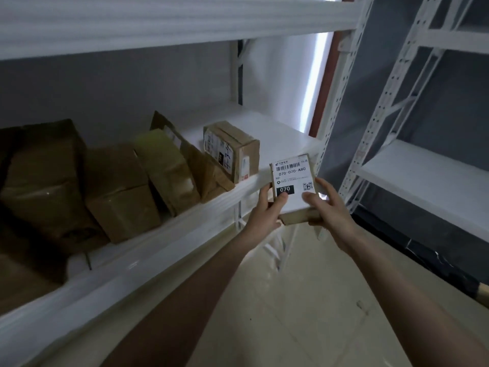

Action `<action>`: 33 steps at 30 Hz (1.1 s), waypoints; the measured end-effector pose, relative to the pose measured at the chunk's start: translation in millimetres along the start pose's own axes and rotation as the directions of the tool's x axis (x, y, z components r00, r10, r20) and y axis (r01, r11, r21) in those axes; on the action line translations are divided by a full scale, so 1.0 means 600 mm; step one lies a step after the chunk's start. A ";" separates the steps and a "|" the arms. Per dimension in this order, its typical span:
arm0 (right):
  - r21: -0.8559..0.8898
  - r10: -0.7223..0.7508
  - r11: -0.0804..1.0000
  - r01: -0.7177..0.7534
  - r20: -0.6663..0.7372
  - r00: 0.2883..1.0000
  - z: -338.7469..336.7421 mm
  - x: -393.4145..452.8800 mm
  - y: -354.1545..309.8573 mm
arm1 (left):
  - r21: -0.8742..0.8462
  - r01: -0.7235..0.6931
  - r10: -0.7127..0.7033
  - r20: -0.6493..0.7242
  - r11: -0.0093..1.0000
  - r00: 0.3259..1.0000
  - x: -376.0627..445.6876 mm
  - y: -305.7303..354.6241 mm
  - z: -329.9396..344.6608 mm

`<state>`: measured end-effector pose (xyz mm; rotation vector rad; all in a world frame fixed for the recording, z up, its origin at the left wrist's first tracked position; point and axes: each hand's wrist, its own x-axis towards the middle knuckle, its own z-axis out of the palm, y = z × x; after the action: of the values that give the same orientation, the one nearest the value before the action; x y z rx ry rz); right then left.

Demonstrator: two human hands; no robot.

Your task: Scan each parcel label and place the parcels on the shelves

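Note:
A small flat cardboard parcel [293, 178] with a white label reading 070-070-A80 faces me, held between both hands just in front of the shelf's right end. My left hand [264, 210] grips its lower left, thumb on the black 070 mark. My right hand [326, 205] grips its lower right corner. The white shelf [280, 136] behind it carries several brown parcels; the nearest one [232, 152] stands upright with a label on its side. No scanner is in view.
Larger brown boxes [119, 192] line the shelf to the left. A white upright post [341, 83] bounds the shelf on the right. A second white rack [428, 176] stands further right. An upper shelf beam [158, 22] runs overhead. Pale tiled floor lies below.

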<state>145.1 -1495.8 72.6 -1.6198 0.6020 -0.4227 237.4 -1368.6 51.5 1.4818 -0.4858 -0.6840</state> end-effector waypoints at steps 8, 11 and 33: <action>-0.269 -0.176 0.947 0.177 0.029 0.984 0.000 0.183 -0.033 | 0.288 -0.123 0.214 -0.313 0.950 0.925 0.102 0.014 0.007; -0.402 -0.252 0.874 0.273 0.107 0.962 0.018 0.221 -0.053 | 0.492 -0.196 0.383 -0.313 0.848 0.869 0.116 0.015 -0.003; -0.160 -0.181 0.965 0.210 0.177 0.967 0.075 0.293 -0.052 | 0.872 0.075 0.412 -0.302 0.484 0.860 0.155 0.009 -0.032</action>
<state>315.6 -1564.2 84.8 -1.8737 0.3657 -0.3862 318.5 -1418.2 45.0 2.4416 -0.6190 0.2237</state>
